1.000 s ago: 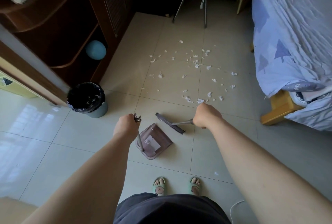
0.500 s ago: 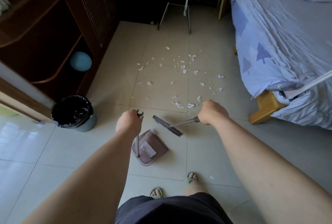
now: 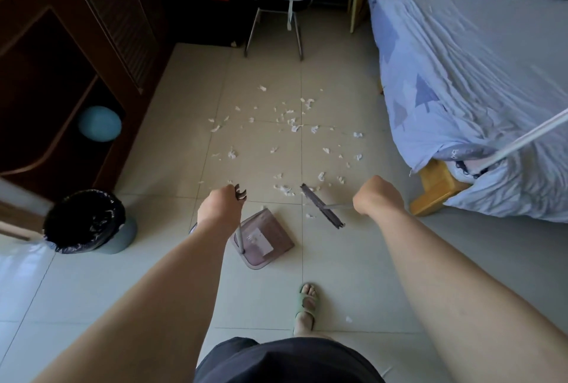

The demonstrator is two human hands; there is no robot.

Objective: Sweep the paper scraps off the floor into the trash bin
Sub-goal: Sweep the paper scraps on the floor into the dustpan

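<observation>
I have the left hand (image 3: pixel 219 209) curled round the top of the dustpan's upright handle, and the right hand (image 3: pixel 378 198) clenched round the thin broom handle, so both tools are held firmly. The paper scraps (image 3: pixel 295 127) lie scattered over the floor tiles ahead of me, between the dark cabinet (image 3: pixel 92 44) and the bed (image 3: pixel 461 75). The nearest ones are just beside the broom head (image 3: pixel 321 206), and one stray scrap (image 3: pixel 349 319) sits back near my slippered foot (image 3: pixel 305 306). The dustpan (image 3: pixel 267 238) is low in front of me, close to the broom. I cannot tell whether its lip touches the tile. The trash bin (image 3: pixel 123 238), lined with a black bag, stands to my left by the cabinet, well apart from the mess. I judge these scraps to be very light and flimsy. A fast stroke would likely send them fluttering, and some may cling to the bristles, so short, slow pulls toward the pan seem right. The pan looks like light plastic and may skate on the glossy tile, so I would press down through its handle. The scraps are too small to pick up by hand, so all the work goes through the two handles.
</observation>
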